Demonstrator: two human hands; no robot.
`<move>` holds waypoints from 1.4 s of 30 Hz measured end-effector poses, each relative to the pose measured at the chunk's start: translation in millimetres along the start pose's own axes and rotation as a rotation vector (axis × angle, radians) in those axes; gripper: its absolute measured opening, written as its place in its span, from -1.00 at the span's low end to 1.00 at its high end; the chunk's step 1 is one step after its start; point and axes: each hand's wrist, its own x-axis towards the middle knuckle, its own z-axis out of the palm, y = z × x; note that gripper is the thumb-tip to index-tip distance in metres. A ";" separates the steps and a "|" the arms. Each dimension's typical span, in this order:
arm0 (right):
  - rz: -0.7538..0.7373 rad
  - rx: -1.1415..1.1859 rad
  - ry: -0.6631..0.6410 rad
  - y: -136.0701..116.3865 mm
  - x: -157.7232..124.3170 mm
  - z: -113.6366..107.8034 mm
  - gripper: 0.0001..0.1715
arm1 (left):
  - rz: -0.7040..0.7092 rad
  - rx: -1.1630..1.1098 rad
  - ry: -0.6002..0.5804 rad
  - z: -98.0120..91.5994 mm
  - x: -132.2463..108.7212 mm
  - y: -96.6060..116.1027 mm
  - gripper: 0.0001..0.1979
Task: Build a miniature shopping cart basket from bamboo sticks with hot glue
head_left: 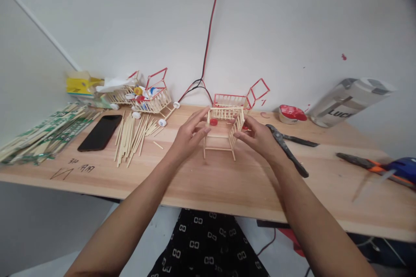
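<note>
A small frame of bare wooden sticks (pixel 219 149) stands on the table in front of me, slatted on its right and far sides. My left hand (pixel 191 132) grips its left side between thumb and fingers. On the slatted right side, my right hand (pixel 255 135) has its thumb in front and its fingers behind, partly hidden. Just behind is a miniature stick shopping cart (pixel 230 96) with red-painted rims and a raised red handle. Red round caps (pixel 213 122) show low between the frame's sticks.
Left are loose sticks (pixel 131 138), a black phone (pixel 100 133), bagged chopsticks (pixel 45 132) and a filled miniature cart (pixel 154 99) with white wheels. Right are black-handled pliers (pixel 287 149), a cup of red paint (pixel 291 114), a leaning bag (pixel 351 101) and an orange-and-black tool (pixel 364 162).
</note>
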 end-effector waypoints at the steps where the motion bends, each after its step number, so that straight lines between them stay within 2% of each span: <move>1: 0.002 0.005 0.000 0.2 0.0 0.1 -0.36 | -0.002 0.001 -0.002 0.0 0.0 0.1 -0.51; 24: 0.042 -0.059 0.020 -10.9 1.1 2.1 -0.44 | -0.004 0.030 0.006 -2.1 -0.3 -5.3 -0.49; 34: 0.050 -0.005 0.002 -11.2 1.1 2.5 -0.43 | -0.010 0.014 0.011 -1.1 -0.5 -4.9 -0.49; 42: 0.049 -0.006 -0.005 -12.7 0.6 1.9 -0.42 | -0.017 0.083 0.019 -3.4 0.1 -6.4 -0.48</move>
